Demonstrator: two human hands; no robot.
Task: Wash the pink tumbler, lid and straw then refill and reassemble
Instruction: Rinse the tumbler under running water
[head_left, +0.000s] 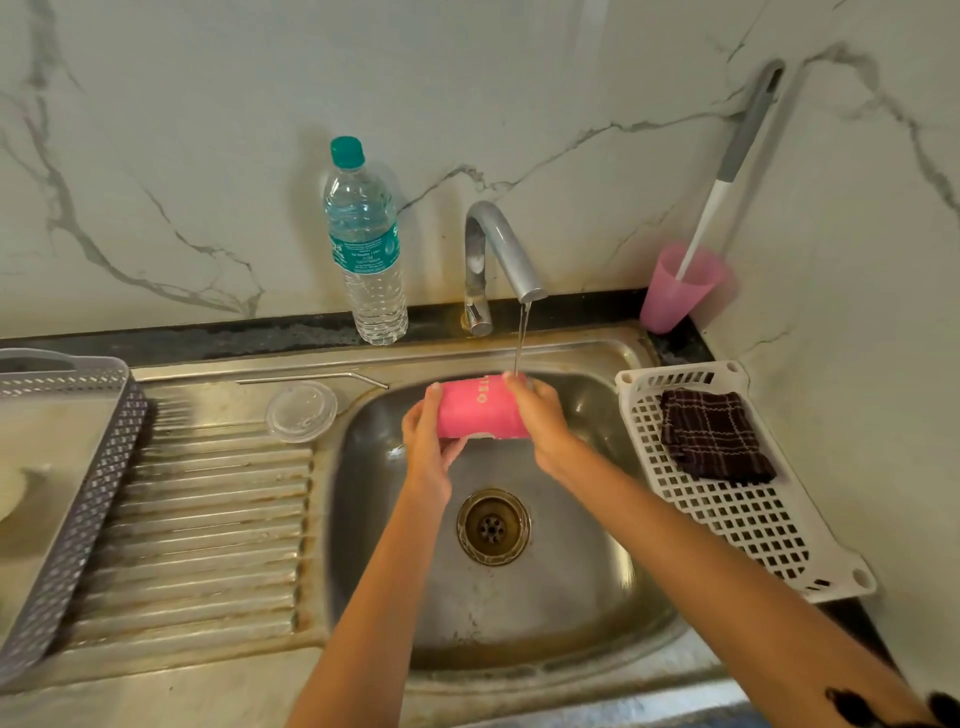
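Pink tumbler (478, 408), teal-capped bottle (366, 244), dark checked cloth (714, 434).

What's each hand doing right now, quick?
Left hand: holds one end of the pink tumbler.
Right hand: holds its other end, under the running tap.

My home kitchen: a steel sink (613, 364) with ribbed drainboard (208, 519), running tap (498, 254), marble-patterned wall (156, 156), dish basket (737, 519).
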